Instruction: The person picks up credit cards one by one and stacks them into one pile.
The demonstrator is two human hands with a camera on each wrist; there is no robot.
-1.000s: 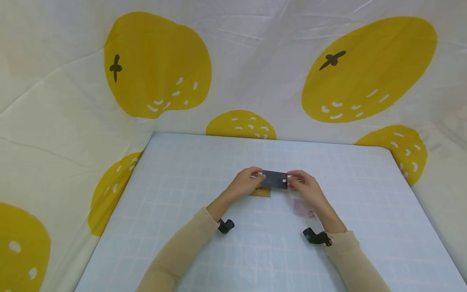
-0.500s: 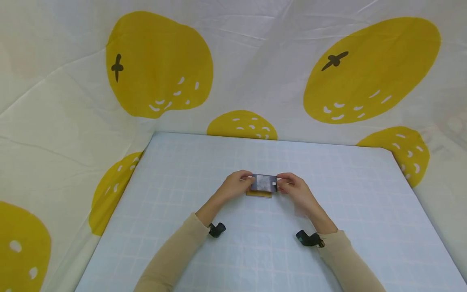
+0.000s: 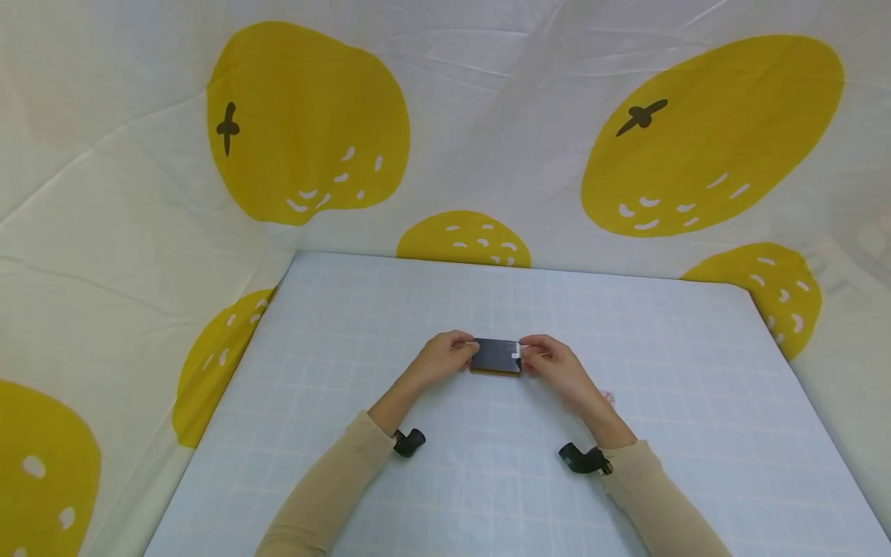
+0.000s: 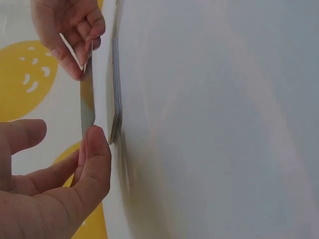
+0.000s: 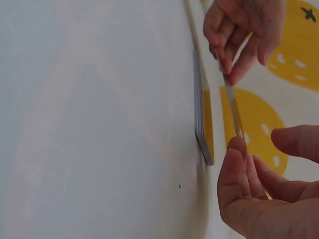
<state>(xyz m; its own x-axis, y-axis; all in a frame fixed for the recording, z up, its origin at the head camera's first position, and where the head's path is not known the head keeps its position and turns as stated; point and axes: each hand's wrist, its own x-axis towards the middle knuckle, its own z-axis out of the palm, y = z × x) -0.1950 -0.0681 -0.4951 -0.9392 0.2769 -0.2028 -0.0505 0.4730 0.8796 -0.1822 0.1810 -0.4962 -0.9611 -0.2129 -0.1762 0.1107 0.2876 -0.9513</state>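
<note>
A dark bank card (image 3: 496, 354) with a small pale chip is pinched at its left end by my left hand (image 3: 444, 356) and at its right end by my right hand (image 3: 557, 370). Just beneath it lies a neat stack of cards (image 5: 205, 124) with a gold card on top; only a thin gold strip shows in the head view. Both wrist views see the held card edge-on, with a narrow gap between it and the stack. In the left wrist view, finger and thumb tips of the left hand (image 4: 75, 172) grip the card's near end.
A pinkish printed card (image 3: 609, 397) lies on the table beside my right forearm, mostly hidden by it. The table (image 3: 487, 480) has a pale blue checked cover. Behind it hangs a white cloth (image 3: 480, 155) with yellow fruit prints.
Both hands have moved left and slightly nearer with the dark bank card, bringing it from up and right of the gold-topped stack to over it. My right forearm now covers most of the pinkish card.
</note>
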